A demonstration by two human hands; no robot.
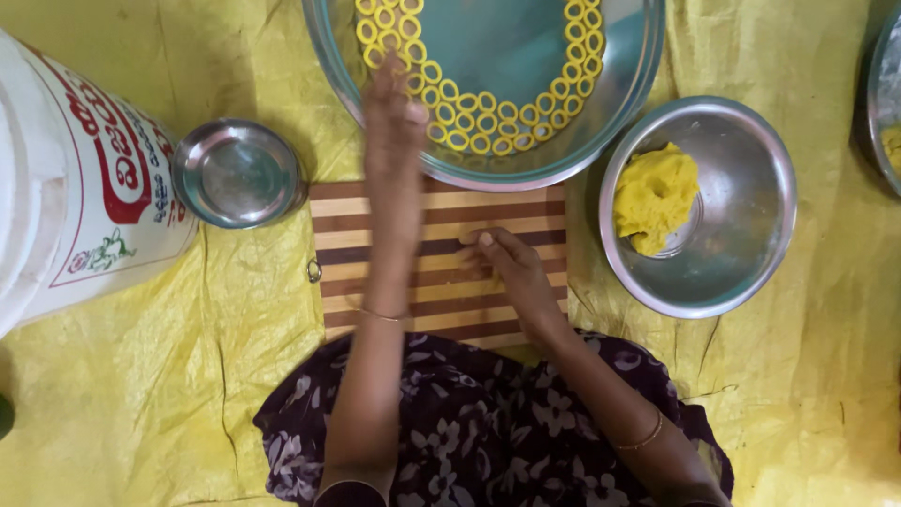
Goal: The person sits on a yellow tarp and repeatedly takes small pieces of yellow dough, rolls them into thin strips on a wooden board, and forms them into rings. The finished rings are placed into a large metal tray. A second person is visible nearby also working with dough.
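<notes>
My left hand (392, 141) is stretched forward over the near rim of a large steel plate (627, 89), blurred by motion; whether it holds anything cannot be told. Yellow dough rings (488, 117) lie in curved rows on that plate. My right hand (502, 261) rests fingers-down on a striped wooden board (441, 202), pressing on something small and yellow that is mostly hidden. A steel bowl (741, 225) to the right holds a lump of yellow dough (654, 195).
A small empty steel bowl (236, 172) sits left of the board. A white printed sack (75, 188) stands at the far left. Another steel vessel (887, 94) shows at the right edge. A yellow sheet (141, 376) covers the floor.
</notes>
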